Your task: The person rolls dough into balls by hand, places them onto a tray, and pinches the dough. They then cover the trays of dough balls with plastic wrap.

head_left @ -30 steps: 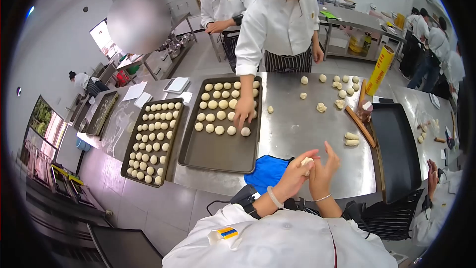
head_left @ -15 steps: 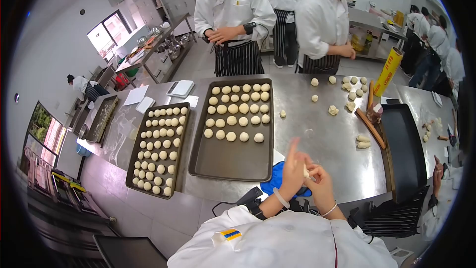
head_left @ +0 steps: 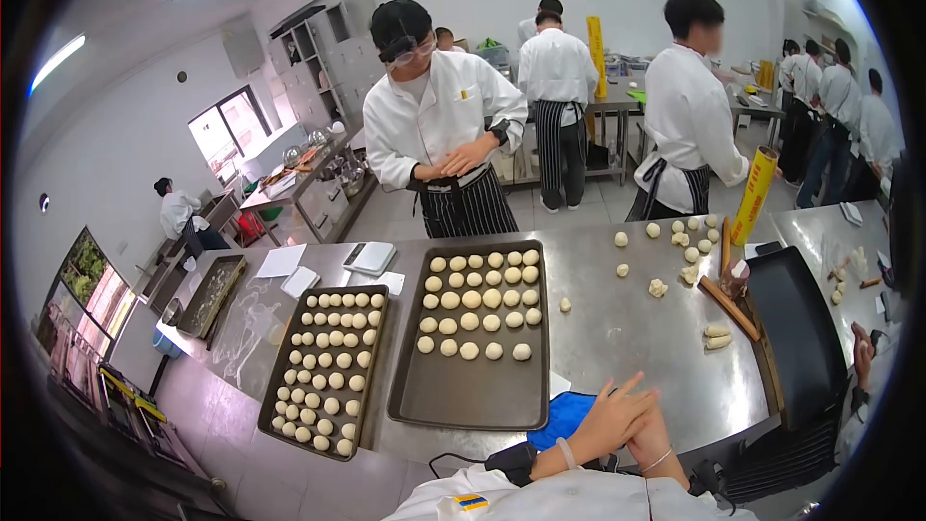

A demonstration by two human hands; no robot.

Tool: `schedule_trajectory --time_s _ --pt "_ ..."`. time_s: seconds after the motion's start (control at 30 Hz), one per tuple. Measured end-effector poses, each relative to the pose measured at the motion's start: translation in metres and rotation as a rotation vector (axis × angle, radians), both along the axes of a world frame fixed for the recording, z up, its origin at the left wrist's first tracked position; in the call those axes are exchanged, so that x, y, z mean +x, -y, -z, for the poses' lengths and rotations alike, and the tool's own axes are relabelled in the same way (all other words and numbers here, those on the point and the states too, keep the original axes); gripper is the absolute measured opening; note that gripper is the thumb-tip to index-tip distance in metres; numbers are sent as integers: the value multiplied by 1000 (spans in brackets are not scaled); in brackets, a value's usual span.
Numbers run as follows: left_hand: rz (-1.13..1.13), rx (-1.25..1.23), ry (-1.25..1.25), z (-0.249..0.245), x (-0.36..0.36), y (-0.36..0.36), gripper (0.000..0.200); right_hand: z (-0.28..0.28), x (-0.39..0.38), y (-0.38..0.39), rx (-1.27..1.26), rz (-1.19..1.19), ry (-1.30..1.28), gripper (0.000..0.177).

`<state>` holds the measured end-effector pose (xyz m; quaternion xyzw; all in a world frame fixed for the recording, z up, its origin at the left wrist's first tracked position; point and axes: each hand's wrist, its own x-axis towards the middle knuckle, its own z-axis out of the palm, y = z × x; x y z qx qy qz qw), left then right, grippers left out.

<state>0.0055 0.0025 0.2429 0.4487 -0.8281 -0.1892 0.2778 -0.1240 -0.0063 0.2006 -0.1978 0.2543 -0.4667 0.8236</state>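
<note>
Close to my body, over the table's front edge, my left hand [head_left: 615, 421] has its fingers stretched out and lies across my right hand [head_left: 652, 436]. The right hand's fingers are mostly hidden behind the left. Whether dough is between the palms does not show. Beside the left hand is a blue cloth [head_left: 562, 419]. The nearest large baking tray [head_left: 463, 396] stands left of my hands, with rows of round dough balls [head_left: 471, 299] in its far part. One small dough piece [head_left: 565, 305] lies just right of that tray.
A fuller dough tray [head_left: 333, 450] stands further left. On the right are loose dough pieces [head_left: 658, 287], two dough rolls [head_left: 717, 338], a wooden rolling pin [head_left: 730, 309], a yellow film box [head_left: 755, 195] and a dark tray [head_left: 791, 328]. A co-worker [head_left: 444, 125] stands across the table.
The view has tilted up. My hands have come together, the left now covering the right; the pale dough bit seen between them is out of sight. A co-worker at back right has turned away.
</note>
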Motion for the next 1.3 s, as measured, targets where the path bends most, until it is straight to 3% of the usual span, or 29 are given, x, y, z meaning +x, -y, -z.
schedule_trajectory --time_s 0.03,0.07,0.1,0.17,0.2,0.23,0.27,0.3,0.37,0.43,0.47,0.6,0.7,0.77,0.83,0.93,1.03,1.13,1.2,1.27,1.3 --pt "2 -9 -4 2 -1 4 38 -5 0 -1 -135 13 -234 24" --pt "-2 36 -226 3 -2 8 39 -10 -1 -3 -267 29 -469 29" --pt "-1 90 -447 6 -2 11 40 -18 -2 -5 -264 38 -472 29" --pt "-24 123 -455 6 7 14 41 -36 -8 -10 -290 -2 -268 32" --pt "-55 153 -464 5 9 14 42 -41 -11 -11 -261 17 -284 32" --pt "-10 503 -688 4 11 13 45 -41 -13 -10 -354 -3 -412 34" --pt "126 597 -838 17 8 15 49 -39 -15 -10 -446 -21 -538 37" --pt "146 606 -933 24 2 13 50 -37 -15 -9 -415 12 -550 37" --pt "140 625 -1092 29 -12 11 53 -39 -20 -6 -664 66 -976 36" --pt "134 703 -1204 14 -16 7 57 -57 -16 -10 -702 192 -1111 33" --pt "93 731 -1126 17 -14 9 58 -65 -14 -10 -771 283 -1227 30" --pt "87 805 -1175 11 -20 9 58 -63 -27 2 -723 381 -1193 21" --pt "22 905 -1281 7 -23 11 60 -53 -34 5 -827 140 -1132 13" --pt "-85 1106 -1403 22 -24 14 58 -42 -20 1 -1163 319 -1229 12" --pt "60 1245 -1501 27 -23 14 54 -33 -8 0 -1382 483 -1319 10" --pt "13 1277 -1450 38 -23 17 48 -20 -14 -7 -1347 433 -1461 11" --pt "-10 1362 -1512 58 -19 22 39 -28 -18 -22 -1297 258 -1438 18" --pt "-152 1381 -1636 50 -21 22 29 -22 -14 -24 -1316 312 -1279 20" --pt "-281 1230 -1756 39 -23 30 29 -19 -21 -25 -1281 207 -1254 21" --pt "-284 1136 -1723 39 -31 28 37 -15 -33 -22 -1248 352 -1083 23" --pt "-126 1058 -1641 48 -30 31 40 -18 -36 -19 -1291 605 -1177 23"
